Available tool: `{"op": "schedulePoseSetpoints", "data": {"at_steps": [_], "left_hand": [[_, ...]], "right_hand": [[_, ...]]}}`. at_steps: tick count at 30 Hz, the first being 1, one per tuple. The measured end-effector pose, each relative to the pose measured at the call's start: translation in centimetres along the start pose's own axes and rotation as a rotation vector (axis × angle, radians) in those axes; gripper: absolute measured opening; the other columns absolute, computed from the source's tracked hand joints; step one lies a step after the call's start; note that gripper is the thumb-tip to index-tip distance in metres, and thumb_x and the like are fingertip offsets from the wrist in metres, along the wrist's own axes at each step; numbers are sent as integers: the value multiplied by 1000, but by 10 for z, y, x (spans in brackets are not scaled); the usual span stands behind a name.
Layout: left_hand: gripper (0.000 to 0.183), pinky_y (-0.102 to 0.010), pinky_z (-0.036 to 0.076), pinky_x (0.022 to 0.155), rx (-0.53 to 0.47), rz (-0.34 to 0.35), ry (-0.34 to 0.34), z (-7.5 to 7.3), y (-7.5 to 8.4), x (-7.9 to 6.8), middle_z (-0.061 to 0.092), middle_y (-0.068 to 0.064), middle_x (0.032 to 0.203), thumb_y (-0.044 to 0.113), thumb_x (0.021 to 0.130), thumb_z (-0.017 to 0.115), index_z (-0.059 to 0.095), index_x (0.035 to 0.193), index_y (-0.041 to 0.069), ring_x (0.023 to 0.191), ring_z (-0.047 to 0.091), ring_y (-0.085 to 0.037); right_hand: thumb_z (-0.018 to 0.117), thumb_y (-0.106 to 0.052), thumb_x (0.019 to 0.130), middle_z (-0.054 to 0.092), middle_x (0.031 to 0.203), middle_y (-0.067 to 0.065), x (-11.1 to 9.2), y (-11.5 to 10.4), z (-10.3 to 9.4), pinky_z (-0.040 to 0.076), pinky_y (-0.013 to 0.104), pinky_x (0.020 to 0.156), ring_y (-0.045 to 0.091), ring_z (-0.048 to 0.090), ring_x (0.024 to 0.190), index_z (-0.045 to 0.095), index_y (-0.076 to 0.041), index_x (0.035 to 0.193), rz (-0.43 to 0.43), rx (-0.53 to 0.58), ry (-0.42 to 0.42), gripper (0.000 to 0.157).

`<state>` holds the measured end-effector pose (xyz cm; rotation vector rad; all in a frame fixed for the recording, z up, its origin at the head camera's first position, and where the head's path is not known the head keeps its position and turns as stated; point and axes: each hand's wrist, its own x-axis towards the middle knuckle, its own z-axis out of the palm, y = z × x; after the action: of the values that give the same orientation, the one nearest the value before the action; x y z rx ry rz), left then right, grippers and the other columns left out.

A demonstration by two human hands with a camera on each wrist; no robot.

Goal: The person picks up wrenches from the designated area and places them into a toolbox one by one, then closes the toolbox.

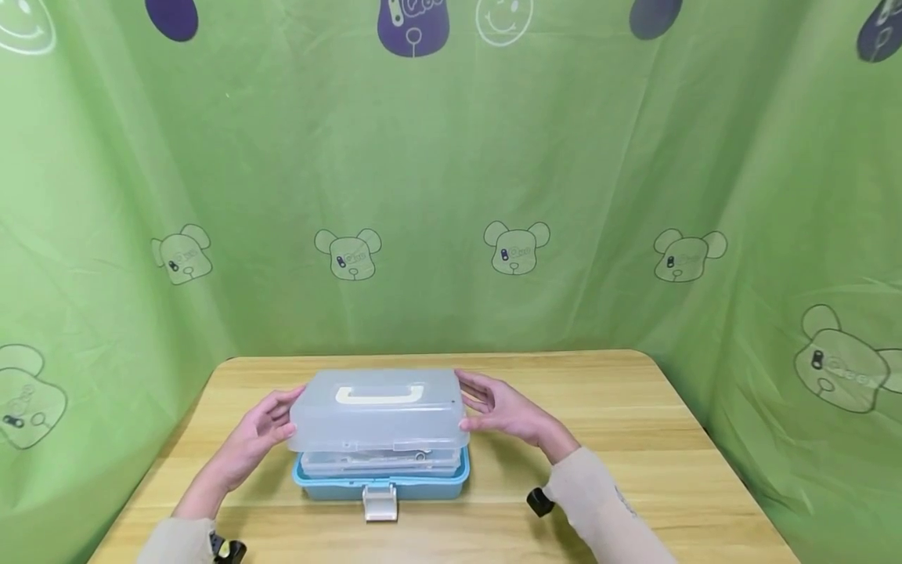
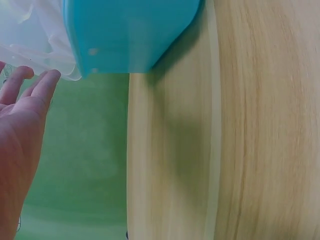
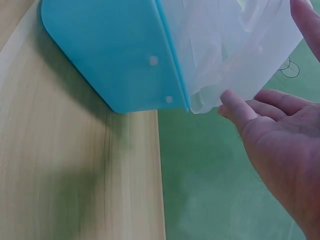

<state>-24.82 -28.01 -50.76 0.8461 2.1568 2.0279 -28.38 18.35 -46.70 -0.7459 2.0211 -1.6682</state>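
In the head view, a toolbox with a light blue base (image 1: 423, 490) sits on the table, its translucent lid (image 1: 377, 427) raised at the front. A white handle (image 1: 379, 394) lies on top of the lid. My left hand (image 1: 259, 431) holds the lid's left end, and my right hand (image 1: 503, 407) holds its right end, thumb near the front lower corner and fingers farther back. Through the front gap shows a clear tray (image 1: 331, 464) with metal tools in it. The white latch (image 1: 380, 504) hangs down in front. Both wrist views show fingertips at the lid's edge.
The wood-grain table (image 1: 606, 470) extends on both sides of the box. Behind and beside it hangs a green curtain (image 1: 437, 313) with bear prints. A black wrist device (image 1: 539, 501) is by the right sleeve, another (image 1: 229, 550) by the left.
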Motion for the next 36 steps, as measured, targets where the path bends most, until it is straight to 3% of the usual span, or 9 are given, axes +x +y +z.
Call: {"op": "schedulePoseSetpoints", "data": {"at_steps": [17,26,33,36], "left_hand": [[53,-16,43,110,-14,18,52,3,-13,5,50,10,156,-11,94,59,40,144,-14,134,54,1],[57,-15,42,110,-6,1,78,2,-18,6,38,-15,163,-10,93,62,39,144,-14,135,52,5],[58,-16,41,111,-18,11,68,2,-20,7,38,-11,164,-12,90,63,39,143,-15,136,51,5],[58,-15,40,111,-7,8,66,1,-19,7,33,-19,164,-11,90,64,38,142,-15,136,50,6]], "right_hand": [[86,-10,82,7,174,16,5,8,-3,31,31,122,37,22,158,12,0,165,-13,-19,5,112],[85,-5,81,3,175,13,11,14,-4,24,47,127,37,19,159,10,-2,165,-5,-5,-7,113],[84,2,79,0,175,12,14,16,-4,23,54,126,37,17,159,9,-3,166,-9,13,-11,114],[84,3,79,0,175,12,15,16,-3,23,54,126,38,16,159,9,-3,166,-5,15,-8,115]]}}
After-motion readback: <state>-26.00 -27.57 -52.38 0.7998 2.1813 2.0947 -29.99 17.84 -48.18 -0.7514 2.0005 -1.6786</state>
